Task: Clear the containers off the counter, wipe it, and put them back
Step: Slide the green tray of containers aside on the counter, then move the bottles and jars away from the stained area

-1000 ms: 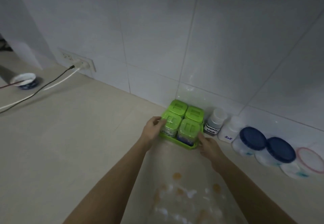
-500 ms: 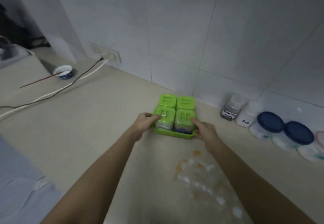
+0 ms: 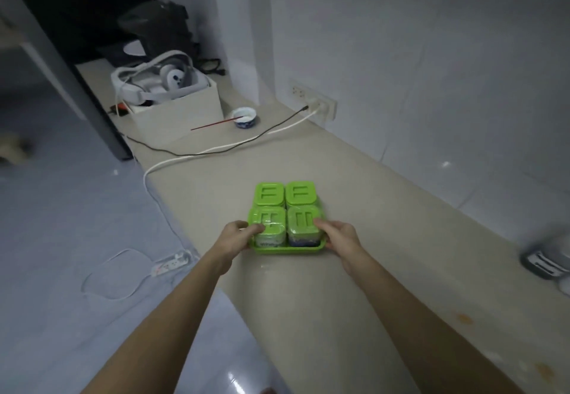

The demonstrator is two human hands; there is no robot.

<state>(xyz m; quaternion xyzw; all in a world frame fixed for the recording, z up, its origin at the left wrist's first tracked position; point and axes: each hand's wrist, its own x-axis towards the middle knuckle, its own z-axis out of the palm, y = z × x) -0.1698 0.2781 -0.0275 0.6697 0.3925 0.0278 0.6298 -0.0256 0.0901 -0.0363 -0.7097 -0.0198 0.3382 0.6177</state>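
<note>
A green tray [image 3: 288,249] holds several clear spice jars with green lids [image 3: 299,193], packed in a square. It is over the beige counter [image 3: 354,208], near its left edge; whether it touches the surface I cannot tell. My left hand [image 3: 237,234] grips the tray's left side, thumb on the near-left jar lid. My right hand [image 3: 337,236] grips its right side, fingers against the near-right jar. At the far right edge, a blurred white labelled jar [image 3: 543,259] stands on the counter.
Farther along the counter lie black and white cables [image 3: 234,146] running to a wall socket [image 3: 320,106], a small blue-white bowl [image 3: 245,117] with a red stick, and a white box [image 3: 175,109] holding a headset. Orange stains [image 3: 464,319] mark the counter at right. A power strip [image 3: 171,265] lies on the floor.
Both hands have carried the green tray leftward along the counter, away from the blue-lidded and white jars. The view has swung left, showing the floor, box and counter end.
</note>
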